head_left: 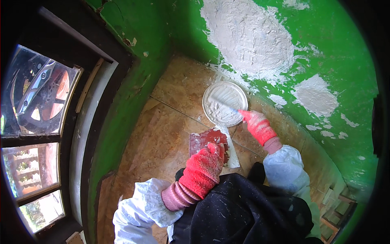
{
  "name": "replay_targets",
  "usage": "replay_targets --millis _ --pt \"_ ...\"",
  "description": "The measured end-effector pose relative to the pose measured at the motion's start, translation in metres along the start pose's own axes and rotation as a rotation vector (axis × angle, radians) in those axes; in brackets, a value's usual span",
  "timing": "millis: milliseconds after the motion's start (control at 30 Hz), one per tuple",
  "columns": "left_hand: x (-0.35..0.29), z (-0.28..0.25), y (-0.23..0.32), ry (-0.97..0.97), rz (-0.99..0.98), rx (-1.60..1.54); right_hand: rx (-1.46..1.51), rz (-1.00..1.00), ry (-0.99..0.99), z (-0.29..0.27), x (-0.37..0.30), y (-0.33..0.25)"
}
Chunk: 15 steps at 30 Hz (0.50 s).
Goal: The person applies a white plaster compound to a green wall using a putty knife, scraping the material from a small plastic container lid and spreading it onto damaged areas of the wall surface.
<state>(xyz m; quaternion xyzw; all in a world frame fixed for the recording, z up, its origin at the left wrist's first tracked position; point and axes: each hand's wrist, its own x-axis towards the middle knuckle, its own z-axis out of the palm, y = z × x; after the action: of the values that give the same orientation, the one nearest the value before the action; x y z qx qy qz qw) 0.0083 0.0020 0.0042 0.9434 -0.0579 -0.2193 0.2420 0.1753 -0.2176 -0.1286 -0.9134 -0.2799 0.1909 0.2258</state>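
Note:
My left hand [201,171], in a red knitted glove, is closed on a flat reddish-brown plastering float [200,142] smeared with white. Along the float's right side runs a white, plaster-coated strip [232,152]; whether it belongs to the float I cannot tell. My right hand [259,125], gloved alike, grips a putty knife [226,104]. Its pale blade reaches over a round white tub or lid [204,102] on the floor, which holds ridged white plaster [221,95]. Whether the blade touches the plaster is unclear.
Ahead and right stands a green wall [349,53] with a large white plaster patch [248,38] and a smaller one [316,95]. Brown tiles [150,134] cover the floor. A dark-framed window [32,162] is at left, a wooden rack-like thing [335,213] at lower right.

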Motion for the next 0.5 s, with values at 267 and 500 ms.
replay_targets --millis 267,500 --pt "0.005 0.023 -0.004 0.406 -0.029 -0.203 -0.081 0.004 0.024 0.004 0.012 0.003" --pt "0.006 0.025 -0.004 0.436 -0.034 -0.227 -0.124 -0.027 0.083 -0.003 0.009 0.003"
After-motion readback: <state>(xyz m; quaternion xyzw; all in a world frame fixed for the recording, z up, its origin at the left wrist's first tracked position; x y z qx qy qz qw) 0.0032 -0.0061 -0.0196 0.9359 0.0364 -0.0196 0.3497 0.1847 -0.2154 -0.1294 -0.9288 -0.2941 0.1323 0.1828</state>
